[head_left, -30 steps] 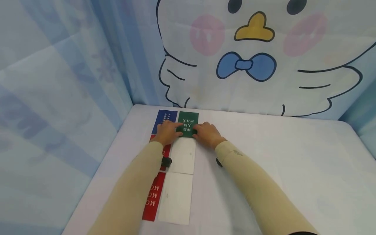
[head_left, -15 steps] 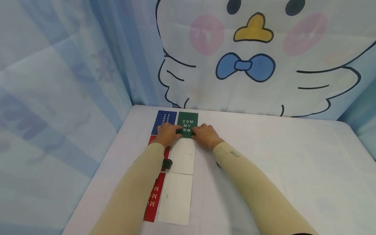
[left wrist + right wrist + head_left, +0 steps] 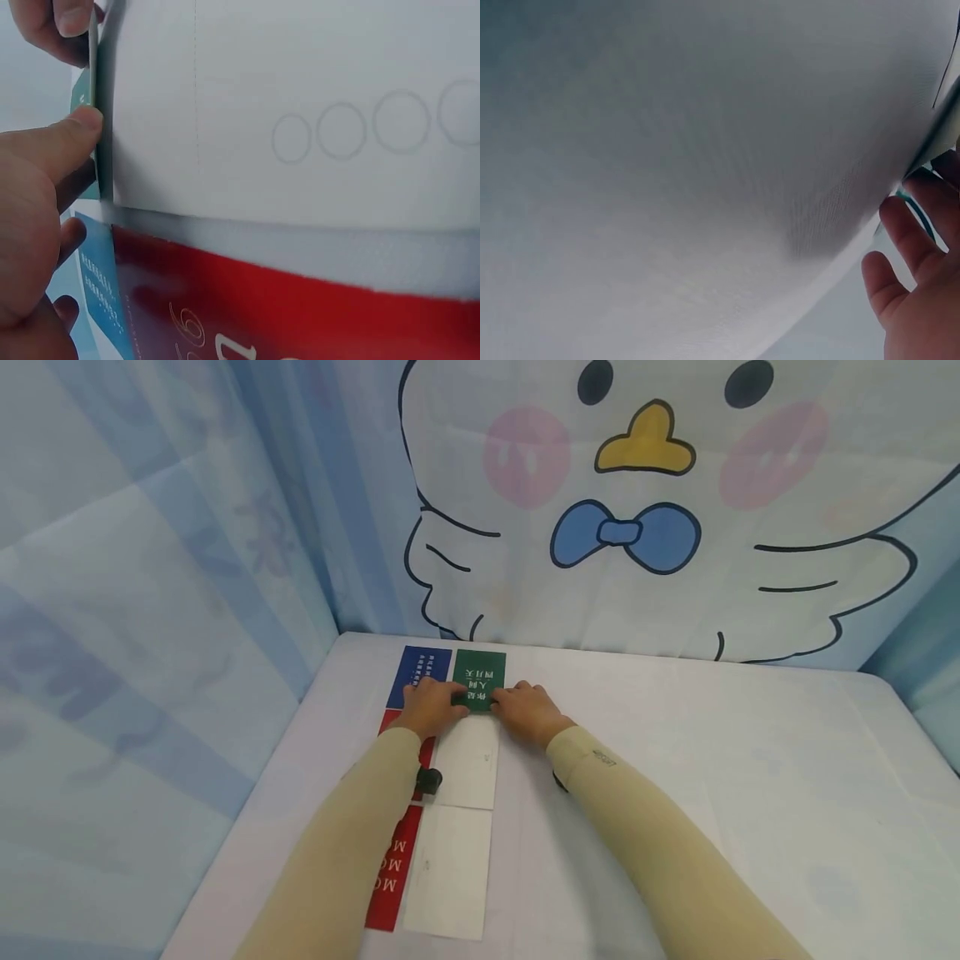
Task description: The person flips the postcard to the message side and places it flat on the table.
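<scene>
In the head view, a green card (image 3: 487, 668) with white characters lies at the far end of a column of cards. My left hand (image 3: 431, 706) pinches its left near corner, with the thumb (image 3: 86, 120) on the near edge in the left wrist view. That edge stands a little raised off the table there. From the other side, my right hand (image 3: 527, 712) grips the right near corner; in the right wrist view its fingers (image 3: 911, 225) are curled and the thumb is hidden. A blue card (image 3: 408, 668) lies beside the green one, partly under my left hand.
Two white cards (image 3: 450, 868) lie in line below the green card. Red cards (image 3: 393, 877) form the column to their left, partly covered by my left sleeve. The white tabletop (image 3: 712, 777) extends to the right. A printed curtain (image 3: 525, 585) stands behind the table.
Both hands have slid slightly nearer along the green card's sides, uncovering more of its characters. The cards keep their arrangement; the head view has tilted up a little.
</scene>
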